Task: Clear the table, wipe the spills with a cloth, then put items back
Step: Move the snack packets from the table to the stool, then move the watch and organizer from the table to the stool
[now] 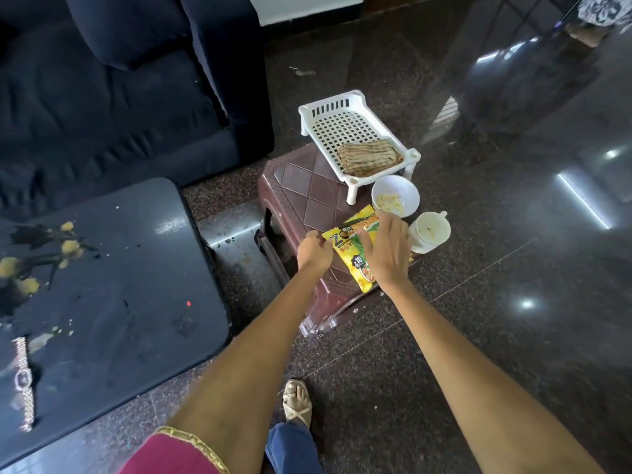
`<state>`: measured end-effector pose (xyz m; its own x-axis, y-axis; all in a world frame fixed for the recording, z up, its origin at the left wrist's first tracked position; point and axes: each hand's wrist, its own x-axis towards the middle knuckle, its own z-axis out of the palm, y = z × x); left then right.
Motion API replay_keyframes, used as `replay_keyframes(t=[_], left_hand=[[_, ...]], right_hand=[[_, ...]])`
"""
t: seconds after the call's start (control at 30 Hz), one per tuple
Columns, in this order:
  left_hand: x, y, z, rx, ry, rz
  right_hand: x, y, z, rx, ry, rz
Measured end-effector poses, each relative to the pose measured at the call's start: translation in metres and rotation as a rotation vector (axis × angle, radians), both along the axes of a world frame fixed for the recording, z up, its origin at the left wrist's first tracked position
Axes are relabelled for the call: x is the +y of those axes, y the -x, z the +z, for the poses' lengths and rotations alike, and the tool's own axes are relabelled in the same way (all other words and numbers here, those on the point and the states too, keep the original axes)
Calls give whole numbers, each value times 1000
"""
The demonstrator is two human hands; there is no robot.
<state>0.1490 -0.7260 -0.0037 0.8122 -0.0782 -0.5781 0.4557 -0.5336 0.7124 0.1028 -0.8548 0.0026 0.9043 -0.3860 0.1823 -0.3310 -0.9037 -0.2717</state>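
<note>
A yellow snack packet [352,246] lies on a brown plastic stool [301,196]. My left hand [314,249] grips the packet's left edge. My right hand [384,246] lies flat on top of it with fingers spread. Beside the packet stand a white bowl [407,191] with food remains and a white cup [431,230]. A white plastic rack [342,126] on the stool holds a folded striped cloth [369,158]. The black glossy table [113,292] at the left shows dark spills and yellow crumbs [70,246], and a wristwatch [24,381] lies on it.
A dark sofa [113,83] stands behind the table. The floor is dark polished stone. My foot in a sandal [298,401] is below the stool. A narrow gap of floor separates table and stool.
</note>
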Motion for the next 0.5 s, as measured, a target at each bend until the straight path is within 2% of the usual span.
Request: replay_keyframes(t=[0.23, 0.5], left_hand=[[57, 1, 10, -66, 21, 45], [238, 4, 30, -228, -104, 266]], right_hand=[[70, -31, 5, -157, -97, 279], [240, -51, 8, -139, -219, 579]])
